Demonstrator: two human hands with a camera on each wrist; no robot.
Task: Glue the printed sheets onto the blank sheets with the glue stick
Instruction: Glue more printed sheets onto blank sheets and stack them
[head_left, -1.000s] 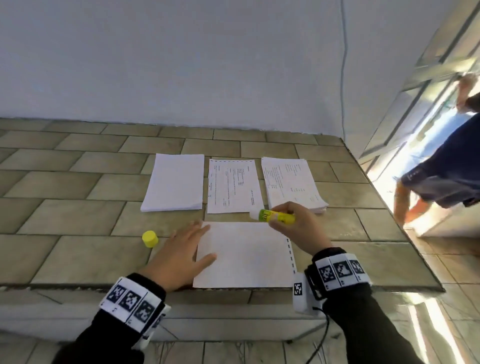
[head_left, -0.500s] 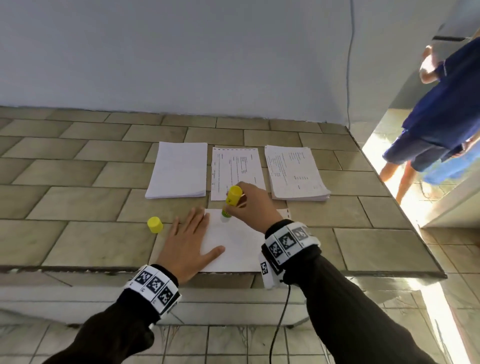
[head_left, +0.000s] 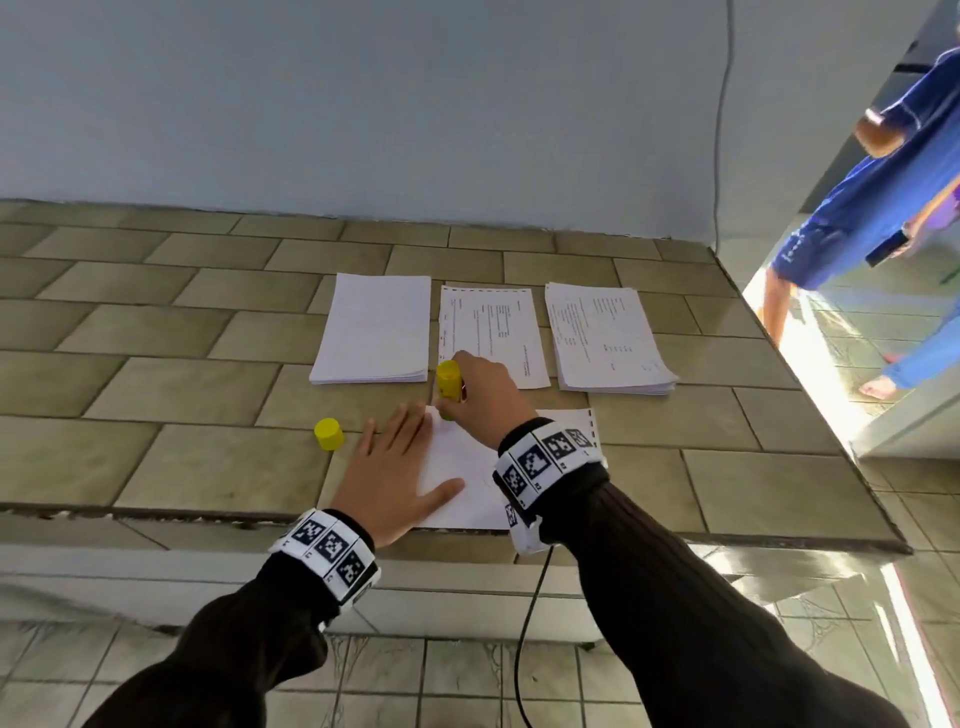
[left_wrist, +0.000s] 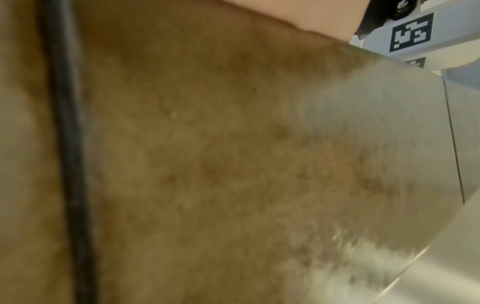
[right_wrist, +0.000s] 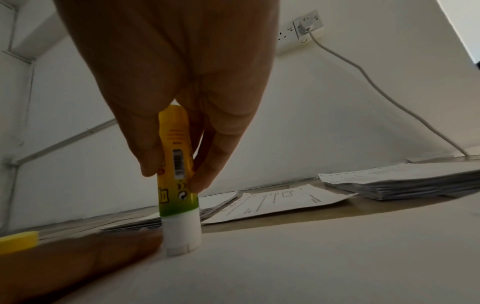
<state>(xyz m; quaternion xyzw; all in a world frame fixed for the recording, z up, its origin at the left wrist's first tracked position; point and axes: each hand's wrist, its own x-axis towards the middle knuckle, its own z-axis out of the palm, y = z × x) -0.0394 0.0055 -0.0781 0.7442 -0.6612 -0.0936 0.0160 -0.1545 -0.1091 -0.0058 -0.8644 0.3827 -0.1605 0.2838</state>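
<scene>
Glue stick upright, tip down on the near sheet.

The right hand (head_left: 480, 397) grasps the yellow-and-green glue stick (right_wrist: 178, 176), its white end touching the blank-side-up sheet (head_left: 467, 478) near that sheet's 11 o'clock corner. The left hand (head_left: 389, 475) lies flat, fingers straight, pressing the sheet's 9 o'clock edge. One yellow cap (head_left: 328, 434) stands on the tiled counter (head_left: 156, 384) at the left hand's 10 o'clock. Beyond, at 12 o'clock, three paper lots lie side by side: one blank stack (head_left: 376, 330), one single printed sheet (head_left: 493, 332), one printed stack (head_left: 605, 338).

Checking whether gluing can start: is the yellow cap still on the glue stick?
No, the yellow cap stands alone on the counter, left of the left hand.
</scene>
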